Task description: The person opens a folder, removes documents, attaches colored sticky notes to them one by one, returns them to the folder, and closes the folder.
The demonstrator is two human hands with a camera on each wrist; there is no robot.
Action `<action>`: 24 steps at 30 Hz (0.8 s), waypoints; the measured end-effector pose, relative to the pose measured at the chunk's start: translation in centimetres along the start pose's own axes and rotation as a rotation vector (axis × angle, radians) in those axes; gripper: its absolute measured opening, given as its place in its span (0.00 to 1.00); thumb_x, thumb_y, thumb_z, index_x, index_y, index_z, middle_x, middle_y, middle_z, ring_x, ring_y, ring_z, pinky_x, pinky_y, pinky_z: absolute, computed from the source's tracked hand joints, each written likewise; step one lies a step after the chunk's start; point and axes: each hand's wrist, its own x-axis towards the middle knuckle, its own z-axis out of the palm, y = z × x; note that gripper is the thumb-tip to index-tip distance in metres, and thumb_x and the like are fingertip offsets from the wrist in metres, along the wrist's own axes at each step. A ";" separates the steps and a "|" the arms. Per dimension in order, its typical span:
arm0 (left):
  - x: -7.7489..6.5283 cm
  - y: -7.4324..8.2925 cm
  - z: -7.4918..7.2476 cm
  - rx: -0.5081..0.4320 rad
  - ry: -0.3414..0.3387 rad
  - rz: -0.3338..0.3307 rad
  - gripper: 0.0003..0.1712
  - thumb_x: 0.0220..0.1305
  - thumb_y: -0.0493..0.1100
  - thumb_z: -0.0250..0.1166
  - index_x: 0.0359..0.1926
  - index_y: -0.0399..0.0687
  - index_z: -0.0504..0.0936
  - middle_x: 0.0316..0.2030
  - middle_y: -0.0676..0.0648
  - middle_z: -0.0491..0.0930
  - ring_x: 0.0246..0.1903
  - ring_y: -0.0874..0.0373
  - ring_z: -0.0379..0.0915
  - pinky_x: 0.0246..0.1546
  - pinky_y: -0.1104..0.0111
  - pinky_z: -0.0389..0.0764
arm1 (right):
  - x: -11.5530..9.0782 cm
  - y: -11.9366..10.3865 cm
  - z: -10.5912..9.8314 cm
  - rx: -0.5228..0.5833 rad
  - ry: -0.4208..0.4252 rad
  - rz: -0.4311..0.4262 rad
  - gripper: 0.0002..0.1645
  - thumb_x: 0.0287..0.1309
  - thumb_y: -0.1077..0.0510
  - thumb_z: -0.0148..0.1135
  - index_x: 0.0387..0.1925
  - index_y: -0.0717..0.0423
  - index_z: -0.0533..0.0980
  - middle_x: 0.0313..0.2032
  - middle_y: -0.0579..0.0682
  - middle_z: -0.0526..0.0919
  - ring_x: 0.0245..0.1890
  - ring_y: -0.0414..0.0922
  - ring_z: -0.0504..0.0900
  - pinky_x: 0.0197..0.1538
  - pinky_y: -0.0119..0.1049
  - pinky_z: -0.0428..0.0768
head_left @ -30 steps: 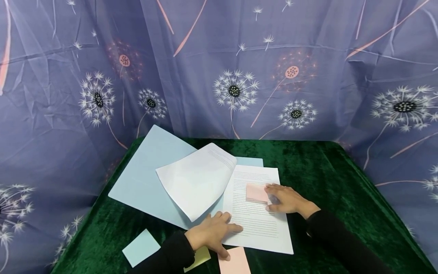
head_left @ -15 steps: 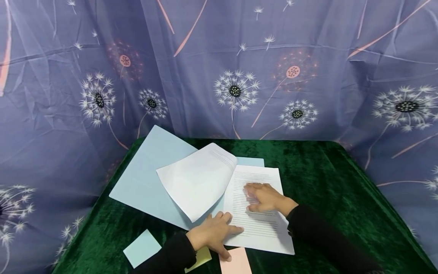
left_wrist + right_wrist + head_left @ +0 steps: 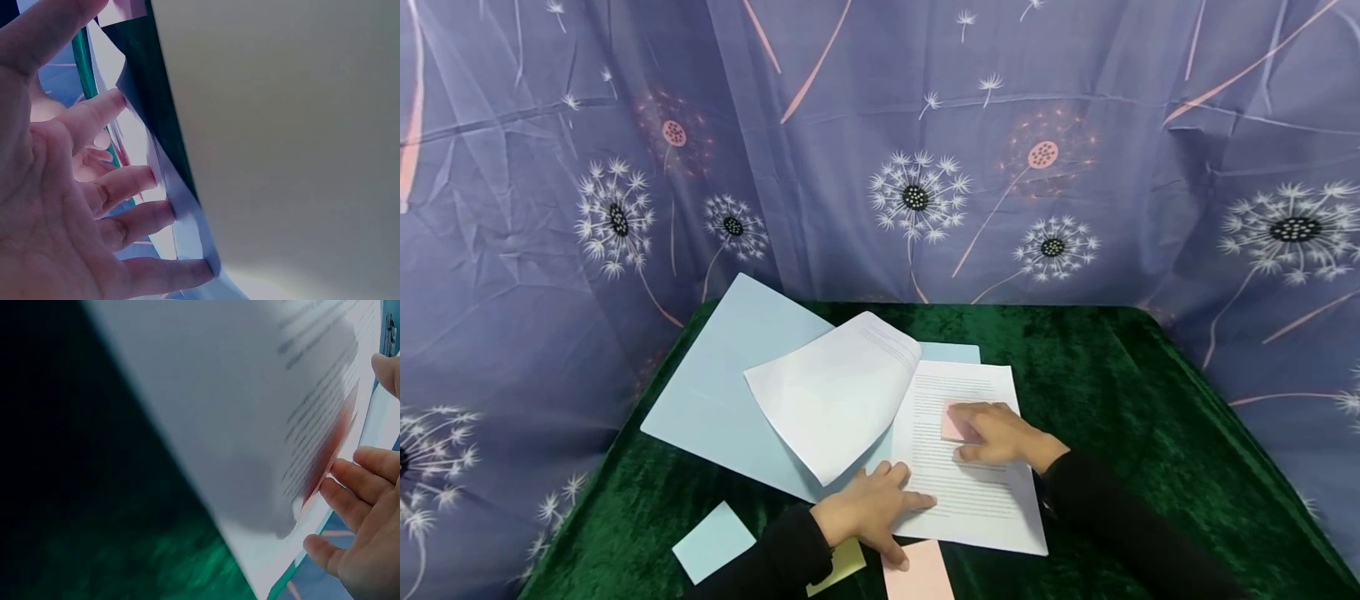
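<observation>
A stack of printed sheets [image 3: 970, 521] lies on a light blue folder [image 3: 700, 383], its upper page [image 3: 831, 400] folded over to the left. On the exposed text sits a pink sticky note [image 3: 950, 425], partly covered by my right hand [image 3: 1003, 435]. In the right wrist view, that hand's extended fingertips touch the pink note [image 3: 336, 440]. My left hand [image 3: 872, 508] is spread at the lower left edge of the sheets. Its thumb rests on a second pink note pad [image 3: 921, 575] below them. The left wrist view shows the left fingers [image 3: 94, 119] splayed and holding nothing.
A light blue note pad [image 3: 713, 543] lies at the front left, and a yellow pad [image 3: 844, 568] shows beside the left sleeve. Green velvet cloth [image 3: 1075, 358] covers the table. A purple dandelion-print curtain [image 3: 820, 167] hangs behind it.
The right hand moved left over the pink note, covering it, then shifted slightly back right so the note's left part shows again. The left hand stayed in place.
</observation>
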 end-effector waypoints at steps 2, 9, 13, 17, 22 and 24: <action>0.0 0.0 0.0 -0.009 -0.002 0.002 0.48 0.40 0.65 0.77 0.66 0.75 0.69 0.39 0.56 0.58 0.37 0.62 0.53 0.33 0.65 0.62 | -0.4 0.4 -0.1 -0.002 0.011 0.007 0.42 0.54 0.46 0.67 0.64 0.67 0.68 0.61 0.62 0.72 0.63 0.58 0.69 0.61 0.57 0.65; 0.1 0.0 -0.1 -0.021 -0.005 0.012 0.47 0.41 0.64 0.76 0.66 0.75 0.70 0.39 0.56 0.58 0.36 0.61 0.53 0.32 0.66 0.61 | -1.7 1.7 0.0 -0.006 0.044 0.029 0.42 0.54 0.46 0.67 0.63 0.68 0.69 0.60 0.63 0.73 0.62 0.59 0.70 0.60 0.56 0.67; 0.0 0.0 -0.2 -0.024 -0.009 0.003 0.48 0.41 0.65 0.76 0.66 0.76 0.69 0.40 0.56 0.58 0.36 0.61 0.53 0.32 0.65 0.61 | -2.6 2.3 -0.2 -0.015 0.063 0.051 0.41 0.54 0.46 0.67 0.62 0.67 0.69 0.60 0.63 0.74 0.61 0.59 0.70 0.58 0.58 0.67; -0.1 0.1 -0.4 -0.027 -0.011 0.000 0.48 0.41 0.64 0.77 0.66 0.75 0.69 0.41 0.56 0.58 0.36 0.60 0.53 0.32 0.65 0.61 | -3.4 2.7 -0.3 -0.007 0.085 0.083 0.40 0.53 0.47 0.68 0.62 0.67 0.70 0.59 0.63 0.74 0.60 0.59 0.71 0.57 0.58 0.67; -0.2 0.0 -0.5 -0.043 -0.014 0.006 0.47 0.41 0.64 0.77 0.66 0.75 0.69 0.41 0.56 0.58 0.37 0.60 0.53 0.34 0.64 0.61 | -3.9 2.8 -0.2 0.005 0.089 0.085 0.40 0.53 0.47 0.68 0.61 0.68 0.70 0.58 0.64 0.74 0.59 0.60 0.71 0.56 0.58 0.68; -0.2 0.0 -0.4 -0.053 -0.018 0.006 0.47 0.42 0.63 0.77 0.66 0.74 0.69 0.40 0.56 0.58 0.37 0.60 0.53 0.34 0.64 0.61 | -3.9 2.8 -0.2 0.001 0.084 0.080 0.40 0.53 0.47 0.68 0.62 0.68 0.70 0.59 0.65 0.73 0.60 0.61 0.70 0.56 0.58 0.68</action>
